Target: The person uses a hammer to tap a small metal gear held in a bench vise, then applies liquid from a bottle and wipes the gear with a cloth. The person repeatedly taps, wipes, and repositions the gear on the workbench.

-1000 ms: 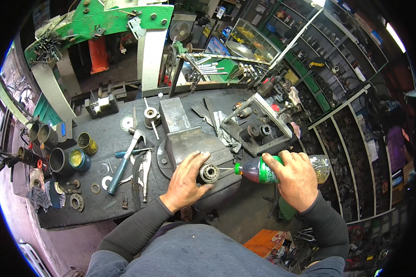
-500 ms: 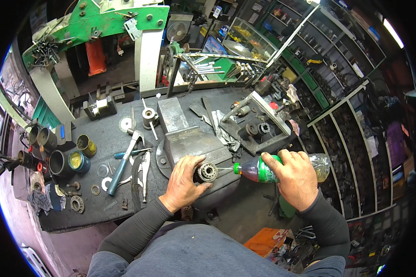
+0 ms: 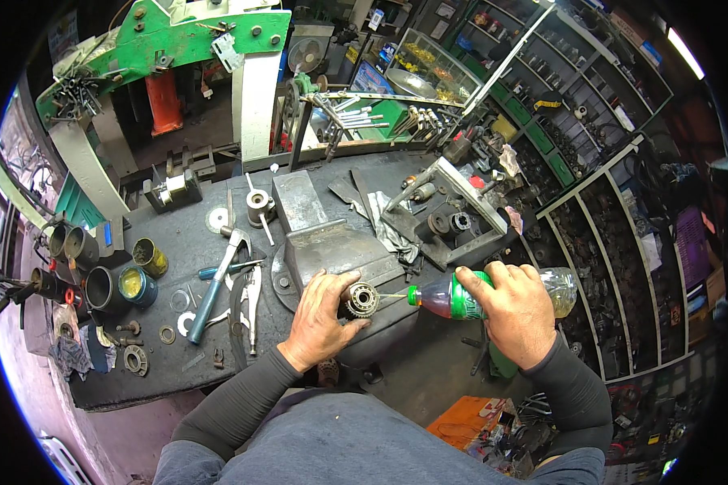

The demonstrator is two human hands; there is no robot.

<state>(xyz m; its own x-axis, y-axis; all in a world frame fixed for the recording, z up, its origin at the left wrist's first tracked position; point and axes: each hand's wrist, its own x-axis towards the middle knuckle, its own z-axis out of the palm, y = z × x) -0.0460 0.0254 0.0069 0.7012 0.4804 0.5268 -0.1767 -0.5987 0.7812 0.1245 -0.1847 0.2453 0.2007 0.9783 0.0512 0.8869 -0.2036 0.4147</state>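
bottle [image 3: 438,299] stays clenched in right hand [image 3: 516,314], aimed at bearing [image 3: 362,300] left hand [image 3: 314,325] still grasps, so squirting apparently continues.

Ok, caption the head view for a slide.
Left hand holds a bearing; right hand squirts it from a bottle.

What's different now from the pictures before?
Only a little: the green frame slid slightly left in view, probably because the camera turned. Nothing was picked up or let go. The left hand still holds the round metal part; the right hand still holds the bottle sideways, cap toward it.
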